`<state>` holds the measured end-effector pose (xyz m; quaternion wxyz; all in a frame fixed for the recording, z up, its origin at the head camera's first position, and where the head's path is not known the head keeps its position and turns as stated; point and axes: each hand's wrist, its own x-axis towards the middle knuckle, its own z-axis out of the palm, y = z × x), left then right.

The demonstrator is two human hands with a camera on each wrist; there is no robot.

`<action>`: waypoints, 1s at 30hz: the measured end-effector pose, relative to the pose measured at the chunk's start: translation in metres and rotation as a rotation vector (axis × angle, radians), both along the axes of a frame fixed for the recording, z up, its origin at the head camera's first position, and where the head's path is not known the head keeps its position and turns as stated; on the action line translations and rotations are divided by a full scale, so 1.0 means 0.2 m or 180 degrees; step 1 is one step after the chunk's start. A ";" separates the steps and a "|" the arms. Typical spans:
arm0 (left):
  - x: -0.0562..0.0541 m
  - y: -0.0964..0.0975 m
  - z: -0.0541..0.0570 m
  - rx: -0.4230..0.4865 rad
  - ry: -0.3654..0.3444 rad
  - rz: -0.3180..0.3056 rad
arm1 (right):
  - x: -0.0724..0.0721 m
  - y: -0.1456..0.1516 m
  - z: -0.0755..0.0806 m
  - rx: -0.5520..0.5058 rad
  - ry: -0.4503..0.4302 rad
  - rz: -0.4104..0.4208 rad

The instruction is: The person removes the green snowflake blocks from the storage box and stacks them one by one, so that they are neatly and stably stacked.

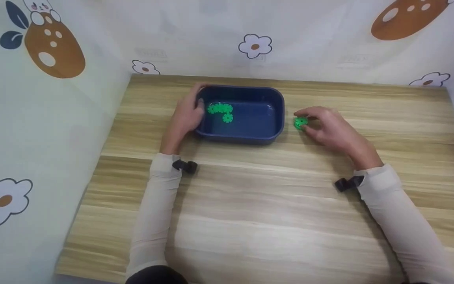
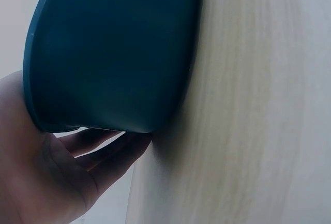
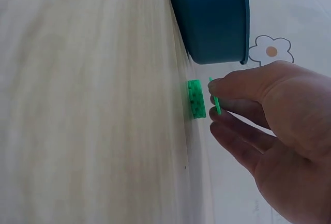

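My left hand grips the left end of a dark blue plastic bin, thumb over the rim and fingers along the outer wall. In the left wrist view those fingers reach along the wall of the bin. Several green snowflake-shaped discs lie in the bin's left part. Just right of the bin, my right hand pinches one thin green disc between thumb and fingertips. Beneath it a short stack of green discs sits on the table, a small gap below the pinched disc.
The bin stands near the back of a wood-grain table. A pale wall covering with flower prints rises behind the table and along its left side. Black camera mounts are strapped at both wrists.
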<state>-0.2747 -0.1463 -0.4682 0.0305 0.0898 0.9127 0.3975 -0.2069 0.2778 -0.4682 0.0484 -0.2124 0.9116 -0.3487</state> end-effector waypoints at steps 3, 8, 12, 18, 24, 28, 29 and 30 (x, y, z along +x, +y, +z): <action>0.00 0.00 0.00 0.0005 -0.0061 0.0006 | 0.00 0.00 0.00 0.0008 -0.0009 0.0014; 0.00 0.00 0.00 -0.0002 -0.0026 0.0000 | 0.00 0.00 -0.01 -0.0026 0.0044 0.0033; 0.00 0.00 0.00 -0.0022 0.0040 -0.0024 | -0.01 0.01 -0.02 -0.0053 0.0098 0.0069; 0.00 0.00 0.00 0.0006 0.0031 -0.0030 | -0.01 0.02 -0.02 -0.0034 0.0020 0.0075; 0.00 0.00 0.00 0.0011 0.0064 -0.0036 | -0.01 0.02 -0.03 -0.0016 0.0011 0.0065; -0.01 0.00 0.00 0.0016 0.0093 -0.0058 | -0.01 0.02 -0.03 -0.0008 0.0011 0.0070; -0.01 0.00 0.00 0.0011 0.0081 -0.0058 | -0.01 0.02 -0.03 0.0000 0.0020 0.0076; -0.01 0.00 0.00 0.0007 0.0073 -0.0058 | -0.01 0.02 -0.03 0.0007 0.0029 0.0082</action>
